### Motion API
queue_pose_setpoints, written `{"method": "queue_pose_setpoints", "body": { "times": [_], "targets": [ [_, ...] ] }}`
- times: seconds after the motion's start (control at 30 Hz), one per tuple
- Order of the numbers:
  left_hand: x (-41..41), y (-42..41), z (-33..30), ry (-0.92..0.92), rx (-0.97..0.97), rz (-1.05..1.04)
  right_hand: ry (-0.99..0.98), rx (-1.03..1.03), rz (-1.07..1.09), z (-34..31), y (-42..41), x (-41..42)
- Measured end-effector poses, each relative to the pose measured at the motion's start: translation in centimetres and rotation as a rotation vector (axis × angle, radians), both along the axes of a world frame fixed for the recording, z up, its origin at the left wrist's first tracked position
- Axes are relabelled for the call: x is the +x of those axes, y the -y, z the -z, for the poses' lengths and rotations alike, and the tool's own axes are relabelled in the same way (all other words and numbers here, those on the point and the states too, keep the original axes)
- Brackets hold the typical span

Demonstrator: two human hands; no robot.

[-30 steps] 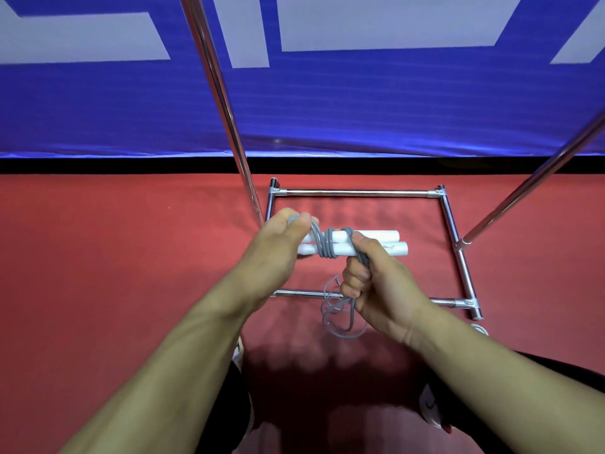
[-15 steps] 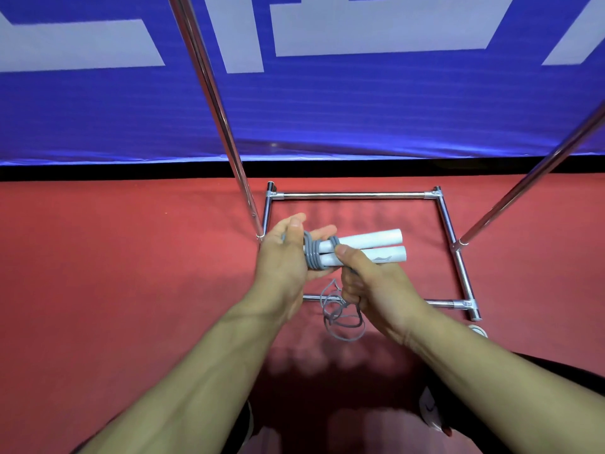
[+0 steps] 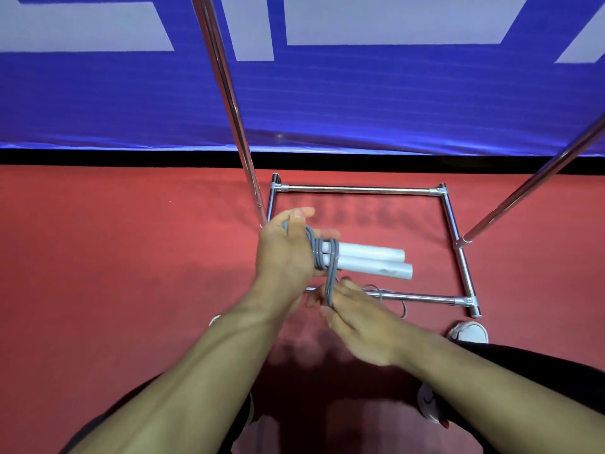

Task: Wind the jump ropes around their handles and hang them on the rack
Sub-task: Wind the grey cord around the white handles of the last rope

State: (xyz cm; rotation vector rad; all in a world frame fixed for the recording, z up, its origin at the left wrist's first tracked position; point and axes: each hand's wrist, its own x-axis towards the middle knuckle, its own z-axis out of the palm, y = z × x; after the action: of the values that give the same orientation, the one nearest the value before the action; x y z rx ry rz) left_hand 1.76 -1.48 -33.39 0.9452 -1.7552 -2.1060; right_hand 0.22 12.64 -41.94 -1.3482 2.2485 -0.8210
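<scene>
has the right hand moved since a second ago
Yes. The right hand has dropped from up at the white handles to the rack's near base bar, pulling the grey rope downward.

- Both forearms are bare from the bottom edge up to the wrists; no sleeve, watch or band shows on either.
- The left hand [image 3: 284, 257] is bare, with no ring or glove; a short, unpainted thumbnail shows at its top.
- The right hand [image 3: 360, 322] is bare too, its fingers [image 3: 322, 298] without rings.
- Dark, near-black trousers [image 3: 537, 371] cover the right leg, just right of the right forearm; a dark patch of the same cloth shows under the left forearm.
- White shoes: one toe [image 3: 469, 332] just beyond the right knee, another white shoe [image 3: 429, 404] with a grey mark and a reddish edge under the right forearm.
</scene>
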Motion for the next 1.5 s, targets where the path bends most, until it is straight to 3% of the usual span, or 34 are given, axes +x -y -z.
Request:
{"method": "queue_pose_setpoints", "body": {
  "times": [0.13,0.2,0.27,0.37,0.47,0.67,0.83,0.93,1.03,1.13,1.23,1.33,1.4,1.5],
  "targets": [
    [0.1,0.8,0.0,0.012,-0.048,0.006,0.002,0.027,-0.025,1.0,-0.3,-0.5],
    [0.4,0.8,0.0,0.020,-0.078,0.069,0.086,0.054,0.098,0.5,-0.7,-1.6],
    [0.9,0.5,0.1,0.036,-0.111,0.149,0.142,-0.070,0.211,-0.4,-1.0,-3.4],
    [1.1,0.5,0.4,0.041,-0.161,0.180,-0.132,-0.193,0.430,-1.5,-1.0,-5.1],
    [0.9,0.7,0.6,0.068,-0.169,0.160,-0.131,-0.321,0.540,-1.9,-0.7,-5.1],
    [1.2,-0.1,0.4,0.161,-0.005,0.315,-0.015,-0.409,0.487,-2.8,-1.0,-5.7],
    [1.1,-0.2,1.0,0.246,-0.097,0.387,0.045,-0.453,0.492,-3.4,-1.5,-6.2],
    [0.6,0.7,2.7,0.227,-0.348,0.296,-0.055,-0.441,0.517,-4.1,-1.6,-6.2],
    [-0.3,2.6,4.5,0.209,-0.611,0.138,-0.318,-0.396,0.416,-4.6,-1.8,-5.4],
    [-1.3,3.1,4.0,0.165,-0.359,-0.112,-0.410,-0.273,0.262,-4.4,-1.4,-3.5],
    [-2.1,2.9,2.9,0.084,-0.042,-0.258,-0.191,-0.231,0.192,-3.6,-1.2,-1.4],
    [-2.3,2.9,2.2,0.020,0.002,-0.324,0.205,-0.248,0.271,-2.4,-0.6,-0.2],
    [-2.4,2.8,1.7,-0.010,0.006,-0.320,0.475,-0.132,0.301,-1.9,-0.2,-0.2],
    [-2.1,2.4,1.1,-0.039,0.013,-0.288,0.516,0.110,0.197,-1.2,0.2,-0.3]
  ]
}}
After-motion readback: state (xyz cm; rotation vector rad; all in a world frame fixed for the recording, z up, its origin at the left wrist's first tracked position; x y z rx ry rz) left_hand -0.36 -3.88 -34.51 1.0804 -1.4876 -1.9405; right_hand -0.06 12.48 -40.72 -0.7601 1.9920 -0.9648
